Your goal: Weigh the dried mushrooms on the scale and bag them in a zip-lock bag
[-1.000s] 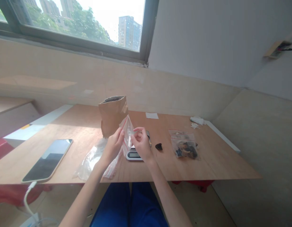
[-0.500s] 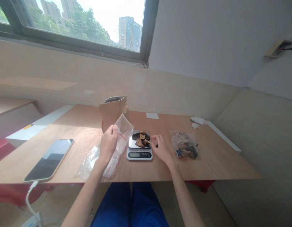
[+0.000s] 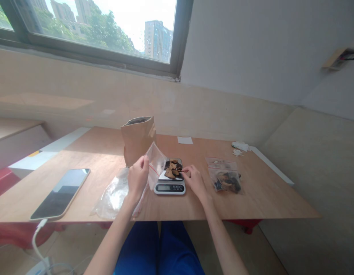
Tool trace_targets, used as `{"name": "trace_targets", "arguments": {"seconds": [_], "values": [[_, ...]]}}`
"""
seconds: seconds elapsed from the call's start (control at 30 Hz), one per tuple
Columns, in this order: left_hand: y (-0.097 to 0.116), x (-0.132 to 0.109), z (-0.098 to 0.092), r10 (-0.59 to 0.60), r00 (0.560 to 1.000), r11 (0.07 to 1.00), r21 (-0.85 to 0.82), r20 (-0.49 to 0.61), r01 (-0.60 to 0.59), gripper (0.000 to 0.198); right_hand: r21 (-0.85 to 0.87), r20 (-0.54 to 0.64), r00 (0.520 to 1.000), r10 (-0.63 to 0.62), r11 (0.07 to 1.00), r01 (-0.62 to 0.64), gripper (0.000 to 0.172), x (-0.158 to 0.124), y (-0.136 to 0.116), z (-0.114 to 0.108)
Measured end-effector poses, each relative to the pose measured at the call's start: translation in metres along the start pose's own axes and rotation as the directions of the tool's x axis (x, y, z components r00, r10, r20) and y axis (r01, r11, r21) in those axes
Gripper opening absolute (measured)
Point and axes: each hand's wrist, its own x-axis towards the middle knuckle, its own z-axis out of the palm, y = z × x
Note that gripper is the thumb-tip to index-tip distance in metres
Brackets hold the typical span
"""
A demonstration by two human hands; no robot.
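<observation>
My left hand (image 3: 138, 176) is closed on a small clear zip bag (image 3: 155, 164) with a red seal strip, holding it upright just left of a small kitchen scale (image 3: 169, 186). Several dark and brown dried pieces (image 3: 172, 169) lie on the scale's platform. My right hand (image 3: 194, 180) rests at the scale's right edge, its fingertips pinched on a small dark piece at the platform. A heap of empty clear bags (image 3: 113, 194) lies under my left wrist.
A brown paper bag (image 3: 138, 139) stands open behind the scale. A filled zip bag (image 3: 225, 178) lies to the right. A phone (image 3: 61, 193) on a white cable sits at the left of the wooden table (image 3: 257, 194). White paper scraps (image 3: 239, 146) lie far right.
My right hand left the bag, dropped to the table right of the scale onto a dark piece, then moved to the platform. My left hand kept the bag, shifting it closer to the scale.
</observation>
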Motion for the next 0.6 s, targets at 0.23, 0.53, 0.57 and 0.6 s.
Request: {"name": "trace_targets", "arguments": {"seconds": [0.23, 0.53, 0.57, 0.6], "values": [[0.000, 0.000, 0.004, -0.023, 1.000, 0.999, -0.040, 0.005, 0.023, 0.038, 0.125, -0.182, 0.982, 0.052, 0.992, -0.030, 0.010, 0.014, -0.031, -0.023], [-0.010, -0.003, 0.017, 0.036, 0.999, 0.997, -0.068, 0.019, -0.035, 0.039, 0.372, -0.031, 0.991, 0.131, 0.922, -0.110, 0.017, 0.028, -0.083, -0.020], [-0.011, -0.004, 0.017, 0.046, 0.999, 0.997, -0.065, 0.027, -0.045, 0.040, 0.351, -0.012, 0.990, 0.143, 0.927, -0.129, 0.016, 0.029, -0.086, -0.017], [-0.011, -0.004, 0.017, 0.058, 0.998, 0.997, -0.062, 0.039, -0.055, 0.041, 0.335, 0.005, 0.989, 0.148, 0.932, -0.141, 0.015, 0.030, -0.088, -0.013]]}}
